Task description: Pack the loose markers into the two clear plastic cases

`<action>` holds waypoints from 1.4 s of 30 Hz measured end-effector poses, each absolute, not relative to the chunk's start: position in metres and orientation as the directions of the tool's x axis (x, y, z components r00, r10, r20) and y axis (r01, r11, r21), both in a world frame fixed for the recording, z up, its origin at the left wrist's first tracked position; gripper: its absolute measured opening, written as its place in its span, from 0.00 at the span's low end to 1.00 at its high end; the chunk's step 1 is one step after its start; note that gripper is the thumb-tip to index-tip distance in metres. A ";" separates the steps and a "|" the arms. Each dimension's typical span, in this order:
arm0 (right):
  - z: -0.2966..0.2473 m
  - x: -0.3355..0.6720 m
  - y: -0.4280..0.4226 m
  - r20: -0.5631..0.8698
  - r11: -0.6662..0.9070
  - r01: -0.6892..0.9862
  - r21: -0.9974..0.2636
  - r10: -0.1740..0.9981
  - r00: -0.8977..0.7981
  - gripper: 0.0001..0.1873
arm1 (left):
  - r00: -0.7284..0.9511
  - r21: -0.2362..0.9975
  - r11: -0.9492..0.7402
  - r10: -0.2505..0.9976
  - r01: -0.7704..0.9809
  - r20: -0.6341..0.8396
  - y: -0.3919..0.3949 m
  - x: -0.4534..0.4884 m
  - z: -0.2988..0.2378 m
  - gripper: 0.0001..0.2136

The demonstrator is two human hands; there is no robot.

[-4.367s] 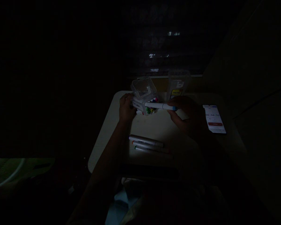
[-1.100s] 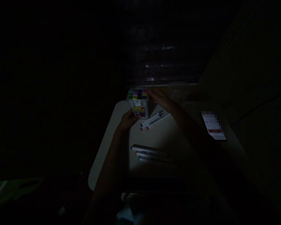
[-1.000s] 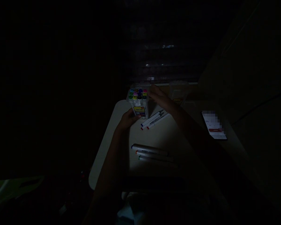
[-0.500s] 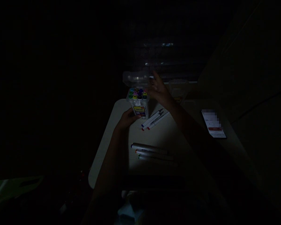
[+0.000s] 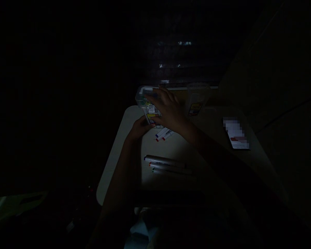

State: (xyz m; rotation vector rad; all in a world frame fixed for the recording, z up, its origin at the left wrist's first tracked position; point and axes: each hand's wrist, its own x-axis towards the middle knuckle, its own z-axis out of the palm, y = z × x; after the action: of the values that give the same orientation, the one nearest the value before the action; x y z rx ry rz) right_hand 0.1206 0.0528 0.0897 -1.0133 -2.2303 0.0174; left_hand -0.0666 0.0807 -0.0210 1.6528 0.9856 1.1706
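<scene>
A clear plastic marker case point(image 5: 149, 117) with a yellow label stands upright at the far left of the table, several coloured markers inside. Its clear lid point(image 5: 141, 98) sits over the top; whether it is fully seated I cannot tell. My left hand point(image 5: 139, 129) grips the case low on its left side, thumb across the front. From the right, my right hand point(image 5: 172, 114) reaches over the lid, fingers on top and thumb down by the label, covering the case's right part. Just in front lie white markers point(image 5: 162, 132) with blue and red ends, partly hidden by my right hand.
Nearer me, three markers point(image 5: 168, 166) lie side by side on the white table point(image 5: 119, 155). A second clear case point(image 5: 197, 98) stands at the back. To the right lies a lit phone point(image 5: 234, 133). The surroundings are very dark.
The lid, raised above the case before, has come down over the marker tops. My right hand has moved down and left with it. My left hand stays on the case.
</scene>
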 end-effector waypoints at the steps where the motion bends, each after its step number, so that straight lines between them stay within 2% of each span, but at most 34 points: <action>1: 0.089 0.119 0.053 0.578 0.687 0.680 -0.258 0.673 -0.461 0.34 | 0.244 0.943 -0.310 0.930 0.116 0.276 0.081 -0.067 -0.022 0.26; 6: 0.088 0.114 0.056 0.589 0.661 0.716 -0.224 0.677 -0.441 0.31 | 0.218 0.964 -0.255 0.948 0.079 0.232 0.080 -0.067 -0.023 0.28; 9: 0.086 0.115 0.059 0.601 0.672 0.710 -0.211 0.662 -0.447 0.33 | 0.226 0.966 -0.245 0.948 0.077 0.222 0.079 -0.066 -0.022 0.29; 24: 0.084 0.105 0.057 0.637 0.617 0.771 -0.159 0.661 -0.397 0.32 | 0.203 0.954 -0.279 0.946 0.111 0.253 0.080 -0.067 -0.021 0.29; 29: 0.089 0.107 0.059 0.623 0.631 0.750 -0.199 0.672 -0.400 0.24 | 0.196 0.960 -0.240 0.958 0.148 0.209 0.079 -0.067 -0.020 0.29; 33: 0.093 0.104 0.059 0.613 0.610 0.741 -0.282 0.708 -0.350 0.18 | 0.203 0.962 -0.244 0.955 0.121 0.217 0.079 -0.066 -0.019 0.28; 37: 0.096 0.101 0.058 0.586 0.578 0.741 -0.341 0.747 -0.314 0.17 | 0.202 0.964 -0.242 0.955 0.109 0.217 0.080 -0.066 -0.021 0.29; 42: 0.090 0.101 0.063 0.639 0.614 0.718 -0.327 0.703 -0.311 0.17 | 0.203 0.961 -0.252 0.953 0.116 0.226 0.082 -0.068 -0.025 0.28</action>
State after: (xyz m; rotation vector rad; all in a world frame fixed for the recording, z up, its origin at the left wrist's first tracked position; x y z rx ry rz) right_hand 0.1008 0.0627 0.0896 -1.1159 -2.0581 -0.0243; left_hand -0.0680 0.0818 -0.0248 1.5762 1.0414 1.1676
